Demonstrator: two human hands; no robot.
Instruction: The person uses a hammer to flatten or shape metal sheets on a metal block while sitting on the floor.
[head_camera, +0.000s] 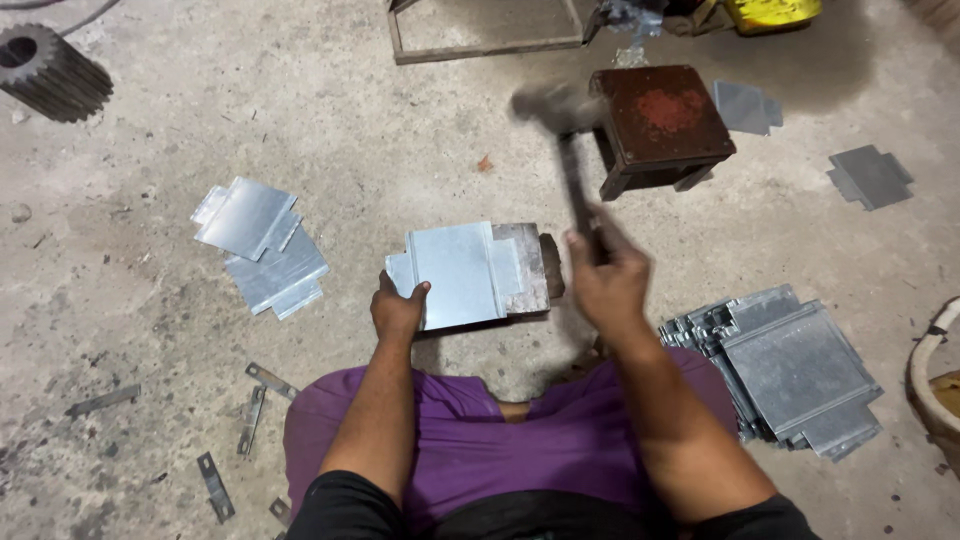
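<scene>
The left hand (398, 308) pins a flat metal sheet (455, 273) on a steel block (525, 268) at the floor's centre. At three o'clock, the right hand (607, 275) has its grip closed around a blurred hammer (570, 150), raised toward twelve o'clock.

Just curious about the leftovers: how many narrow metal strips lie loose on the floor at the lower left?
5 visible: one strip far left, two close together beside the purple cloth, one lower down, and a small one partly hidden by the cloth. More may be hidden.

Rough concrete floor (330, 120) w/ rusty stool (660, 120).
</scene>
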